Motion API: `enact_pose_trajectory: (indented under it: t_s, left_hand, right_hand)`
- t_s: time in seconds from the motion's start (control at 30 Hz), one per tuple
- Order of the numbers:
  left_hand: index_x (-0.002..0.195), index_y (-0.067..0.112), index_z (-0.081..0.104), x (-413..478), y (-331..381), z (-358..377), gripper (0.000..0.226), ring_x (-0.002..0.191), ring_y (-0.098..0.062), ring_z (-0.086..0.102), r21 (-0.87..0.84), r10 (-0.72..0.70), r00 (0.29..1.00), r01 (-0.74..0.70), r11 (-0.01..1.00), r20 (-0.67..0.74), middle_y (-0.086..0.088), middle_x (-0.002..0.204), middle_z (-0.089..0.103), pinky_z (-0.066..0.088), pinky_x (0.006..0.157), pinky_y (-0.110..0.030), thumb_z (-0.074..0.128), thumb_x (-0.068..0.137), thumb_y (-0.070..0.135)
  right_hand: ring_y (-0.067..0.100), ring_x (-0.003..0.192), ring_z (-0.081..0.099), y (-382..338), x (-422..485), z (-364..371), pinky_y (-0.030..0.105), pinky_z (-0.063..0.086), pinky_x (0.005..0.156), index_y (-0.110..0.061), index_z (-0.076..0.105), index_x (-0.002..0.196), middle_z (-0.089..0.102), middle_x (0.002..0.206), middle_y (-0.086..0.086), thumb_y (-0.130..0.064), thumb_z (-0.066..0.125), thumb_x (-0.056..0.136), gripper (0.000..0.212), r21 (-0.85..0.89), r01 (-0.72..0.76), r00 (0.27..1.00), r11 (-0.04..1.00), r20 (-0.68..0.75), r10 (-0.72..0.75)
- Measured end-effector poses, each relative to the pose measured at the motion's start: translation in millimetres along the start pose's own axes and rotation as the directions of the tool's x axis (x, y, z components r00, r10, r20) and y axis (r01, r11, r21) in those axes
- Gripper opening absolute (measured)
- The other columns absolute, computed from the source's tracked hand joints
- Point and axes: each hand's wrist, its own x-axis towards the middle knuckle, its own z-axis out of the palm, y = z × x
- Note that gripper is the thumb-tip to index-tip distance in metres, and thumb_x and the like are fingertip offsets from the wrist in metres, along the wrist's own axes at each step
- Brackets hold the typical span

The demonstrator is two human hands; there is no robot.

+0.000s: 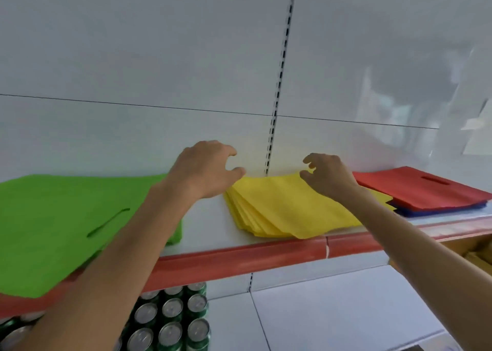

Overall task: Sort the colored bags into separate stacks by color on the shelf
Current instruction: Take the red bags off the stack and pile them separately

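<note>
Both hands hover open and empty over the yellow stack [290, 207] mid-shelf: left hand [206, 168] at its back left corner, right hand [326, 175] above its top. Green bags [61, 217] lie left, red bags [423, 188] on blue bags [426, 212] right. Likely squaring the yellow pile; next, separating red from blue.

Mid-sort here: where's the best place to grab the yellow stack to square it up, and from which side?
Probably its two far corners, one per hand, coming from the front over the top. The yellow stack lies flat and fanned, its near-left edges splayed toward the shelf lip. The left hand and right hand already hover open at those corners.
</note>
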Motion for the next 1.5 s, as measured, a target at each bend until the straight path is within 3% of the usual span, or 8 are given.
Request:
enact_pose_trajectory:
  t_s: [0.3, 0.5, 0.77, 0.87, 0.97, 1.07, 1.17, 1.5]
  left_hand:
    - [0.136, 0.023, 0.044, 71.2, 146.1, 88.3, 0.05, 0.129, -0.019, 0.041, -0.04, 0.051, 0.993, -0.047, 0.998, 0.105, 0.0, 0.141, 0.044, 0.035, 0.103, -0.035, 0.047, 0.092, 0.047]
    - [0.131, 0.024, 0.051, 122.7, 264.9, 172.2, 0.046, 0.125, -0.021, 0.044, -0.123, -0.021, 0.996, 0.031, 0.992, 0.082, -0.001, 0.135, 0.05, 0.037, 0.102, -0.033, 0.051, 0.09, 0.043]
    - [0.135, 0.013, 0.046, 180.0, 354.9, 249.5, 0.055, 0.13, -0.025, 0.038, -0.175, -0.137, 0.979, 0.163, 0.971, 0.154, -0.014, 0.136, 0.045, 0.029, 0.107, -0.029, 0.052, 0.09, 0.043]
    - [0.138, 0.01, 0.04, 195.1, 375.5, 262.6, 0.062, 0.134, -0.033, 0.029, -0.049, -0.238, 0.943, 0.256, 0.966, 0.231, -0.023, 0.141, 0.035, 0.027, 0.109, -0.038, 0.045, 0.091, 0.051]
    - [0.141, 0.008, 0.032, 201.1, 391.1, 274.3, 0.073, 0.136, -0.04, 0.023, 0.095, -0.342, 0.873, 0.33, 0.939, 0.349, -0.033, 0.146, 0.02, 0.024, 0.11, -0.042, 0.037, 0.09, 0.06]
    - [0.146, 0.011, 0.023, 199.8, 394.8, 288.1, 0.078, 0.139, -0.043, 0.013, 0.154, -0.394, 0.827, 0.363, 0.919, 0.401, -0.036, 0.148, 0.007, 0.016, 0.115, -0.045, 0.029, 0.089, 0.064]
    - [0.147, 0.016, 0.022, 202.1, 391.8, 291.0, 0.076, 0.14, -0.044, 0.004, 0.181, -0.428, 0.828, 0.388, 0.904, 0.362, -0.038, 0.147, 0.001, 0.009, 0.116, -0.047, 0.027, 0.089, 0.065]
    - [0.146, 0.011, 0.025, 204.7, 395.0, 296.2, 0.075, 0.143, -0.033, 0.003, 0.27, -0.4, 0.862, 0.324, 0.907, 0.31, -0.022, 0.152, 0.014, 0.005, 0.115, -0.047, 0.017, 0.091, 0.062]
  right_hand:
    - [0.027, 0.111, 0.056, 179.8, 46.4, -23.5, 0.038, 0.047, 0.092, -0.018, 0.055, 0.127, 0.059, 0.124, 0.006, -0.028, 0.054, 0.091, 0.037, 0.018, -0.066, 0.998, 0.998, -0.018, 0.067]
    - [0.03, 0.109, 0.057, 336.9, 85.3, -39.8, 0.041, 0.048, 0.092, -0.015, 0.058, 0.124, 0.061, 0.12, 0.009, -0.024, 0.054, 0.088, 0.038, -0.006, -0.068, 0.998, 0.998, -0.007, 0.068]
    - [0.029, 0.105, 0.057, 476.6, 119.2, -55.5, 0.033, 0.041, 0.08, -0.019, 0.062, 0.112, 0.064, 0.115, 0.005, -0.041, 0.058, 0.088, 0.033, -0.004, -0.183, 0.983, 0.983, -0.016, 0.183]
    - [0.026, 0.108, 0.057, 506.2, 129.1, -57.5, 0.033, 0.041, 0.081, -0.016, 0.061, 0.115, 0.063, 0.115, 0.004, -0.053, 0.062, 0.083, 0.049, 0.027, -0.186, 0.983, 0.982, 0.003, 0.186]
    - [0.029, 0.112, 0.054, 524.9, 143.9, -60.9, 0.034, 0.04, 0.082, -0.014, 0.059, 0.12, 0.06, 0.121, 0.007, -0.049, 0.062, 0.082, 0.052, -0.004, -0.194, 0.979, 0.981, 0.062, 0.194]
    - [0.031, 0.098, 0.056, 531.5, 156.9, -57.9, 0.032, 0.04, 0.072, -0.012, 0.062, 0.102, 0.06, 0.11, 0.008, -0.06, 0.055, 0.083, 0.053, -0.109, -0.188, 0.963, 0.976, 0.177, 0.205]
    - [0.027, 0.082, 0.052, 532.9, 167.1, -48.5, 0.031, 0.037, 0.064, -0.011, 0.057, 0.084, 0.056, 0.093, 0.006, -0.064, 0.046, 0.086, 0.054, -0.137, -0.158, 0.955, 0.978, 0.229, 0.186]
    - [0.026, 0.077, 0.045, 532.6, 160.3, -38.7, 0.031, 0.035, 0.066, -0.012, 0.047, 0.083, 0.053, 0.09, 0.007, -0.047, 0.042, 0.096, 0.038, -0.227, -0.055, 0.99, 0.972, 0.113, 0.083]
